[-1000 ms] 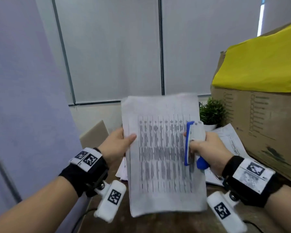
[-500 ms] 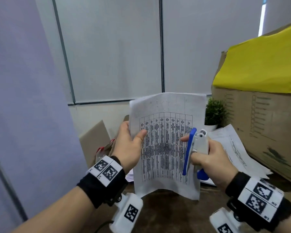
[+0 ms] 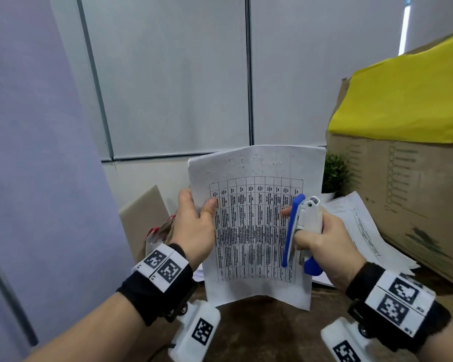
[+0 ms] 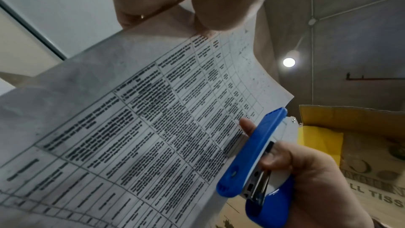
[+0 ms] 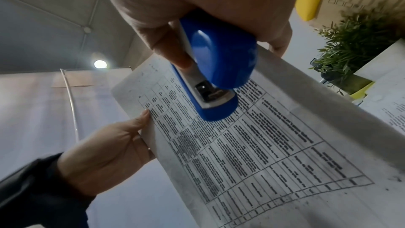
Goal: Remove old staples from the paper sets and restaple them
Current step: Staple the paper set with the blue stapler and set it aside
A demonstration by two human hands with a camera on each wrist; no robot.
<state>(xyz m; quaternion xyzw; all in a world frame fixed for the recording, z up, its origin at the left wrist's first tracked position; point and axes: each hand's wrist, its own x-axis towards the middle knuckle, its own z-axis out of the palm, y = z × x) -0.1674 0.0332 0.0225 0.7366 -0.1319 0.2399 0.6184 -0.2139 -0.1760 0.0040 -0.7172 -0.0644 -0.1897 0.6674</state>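
A paper set [image 3: 254,231] printed with a dense table stands upright above the brown table, bowed slightly. My left hand [image 3: 198,207] pinches its left edge, thumb on the front and fingers behind. At the right edge my right hand [image 3: 314,239] grips a blue and white stapler [image 3: 297,228], and one fingertip lies on the front of the sheet. The left wrist view shows the paper set [image 4: 142,127] with the stapler [image 4: 256,159] against its right side. In the right wrist view the stapler [image 5: 214,68] points down at the paper set [image 5: 252,145], and the left hand [image 5: 105,153] holds the far edge.
A large cardboard box [image 3: 403,199] topped with a yellow sheet fills the right side. A small green plant [image 3: 335,173] and loose printed papers [image 3: 364,231] lie beside it. A beige board [image 3: 141,218] leans at the back left, by a purple-grey partition [image 3: 37,152].
The left hand has slid higher up the paper's left edge, and both hands now sit closer together. The sheet has gone from flat to bowed. The stapler stays at the right edge.
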